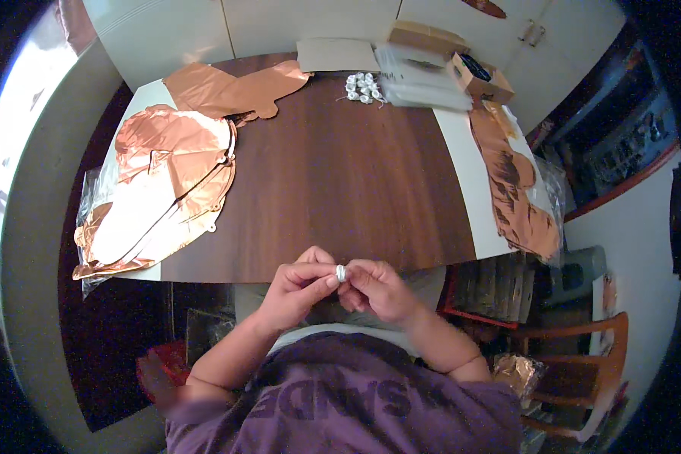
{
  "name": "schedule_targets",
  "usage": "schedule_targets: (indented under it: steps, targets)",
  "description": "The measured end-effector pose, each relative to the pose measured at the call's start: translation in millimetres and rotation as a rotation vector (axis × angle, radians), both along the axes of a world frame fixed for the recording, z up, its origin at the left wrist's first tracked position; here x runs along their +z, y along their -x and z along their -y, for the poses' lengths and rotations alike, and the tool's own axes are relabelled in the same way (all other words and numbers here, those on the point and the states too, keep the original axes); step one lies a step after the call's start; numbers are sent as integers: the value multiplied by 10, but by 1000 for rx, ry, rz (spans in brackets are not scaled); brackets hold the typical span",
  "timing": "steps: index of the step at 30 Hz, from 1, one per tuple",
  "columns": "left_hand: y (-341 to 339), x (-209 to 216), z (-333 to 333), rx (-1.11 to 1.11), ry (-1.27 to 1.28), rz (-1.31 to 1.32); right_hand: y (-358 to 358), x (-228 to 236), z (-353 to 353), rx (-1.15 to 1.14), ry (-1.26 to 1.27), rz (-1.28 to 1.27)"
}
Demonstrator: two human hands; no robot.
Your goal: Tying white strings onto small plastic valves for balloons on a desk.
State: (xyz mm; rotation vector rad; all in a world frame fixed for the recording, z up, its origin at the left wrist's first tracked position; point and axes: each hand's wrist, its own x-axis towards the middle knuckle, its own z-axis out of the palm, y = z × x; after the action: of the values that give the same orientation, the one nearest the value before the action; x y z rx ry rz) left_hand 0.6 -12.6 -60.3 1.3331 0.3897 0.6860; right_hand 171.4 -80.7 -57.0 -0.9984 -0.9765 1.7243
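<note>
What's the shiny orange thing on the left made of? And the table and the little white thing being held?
Shiny orange sheet: probably thin, glossy foil or plastic; it's crinkled and shines brightly.
Table: smooth brown top, wood or a wood look, with streaky grain.
Little white coil: maybe matte string or ribbon, since it looks wound, but too small to be sure.

- Left hand (289,293): thumb (317,290) and forefinger (314,269) pinched, tips pointing at the right hand (386,293).
- Right hand: just beside the left, fingers curled, thumb bent inward.
- Left forearm (234,354): slanting from below left of its hand.
- Right forearm (448,346): slanting from below right.
</note>
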Motion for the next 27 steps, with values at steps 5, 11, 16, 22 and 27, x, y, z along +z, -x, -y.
schedule_targets:
  steps: [5, 11, 16, 22, 27]
  targets:
    - [-11, 72, 67, 188, -357, -38, 131, -21, 66, -201, -144, 49]
    - [9, 198, 54, 252, -821, -252, 65, 101, -7, -344, -862, 1101]
    - [70, 233, 7, 82, -413, -216, 3, 306, -47, -405, -1030, 1265]
    - [98, 255, -100, -144, 62, -191, -190, 393, -105, -296, -736, 961]
    - [49, 260, -214, -224, 227, -205, -286, 464, -229, -56, -884, 811]
